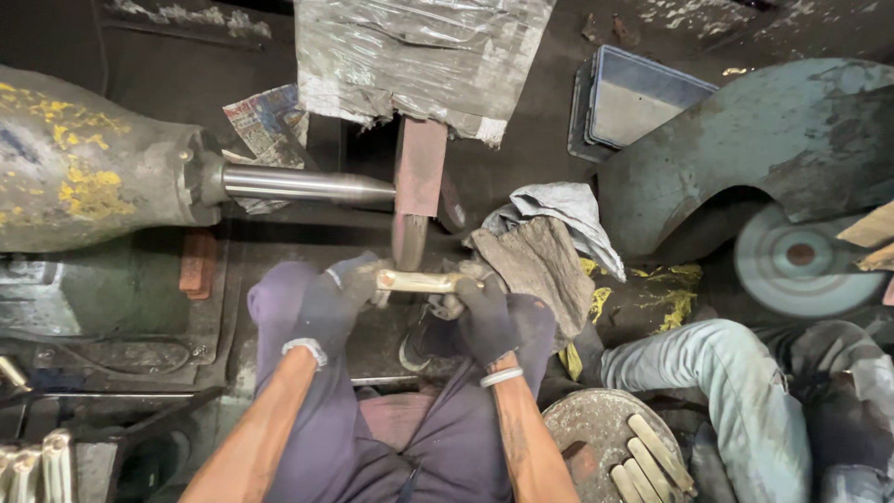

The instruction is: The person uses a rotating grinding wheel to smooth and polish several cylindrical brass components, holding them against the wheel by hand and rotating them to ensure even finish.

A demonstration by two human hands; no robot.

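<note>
Both my hands wear dark gloves and hold a short pale metal bar (416,280) level, just under the rim of a narrow spinning polishing wheel (410,235). My left hand (333,303) grips the bar's left end. My right hand (482,317) grips its right end, partly wrapped in a grey rag (535,261). The wheel sits on a polished tapered spindle (303,185) that comes from a big grimy motor housing (88,168) on the left. A plastic-wrapped hood (419,56) covers the wheel's top.
A round metal tray (582,433) with several similar pale bars (652,456) lies at lower right. Another person's leg in light jeans (726,382) is beside it. A second grinding disc (801,261) under a blue-green guard (773,140) stands right. More bars (47,461) sit at lower left.
</note>
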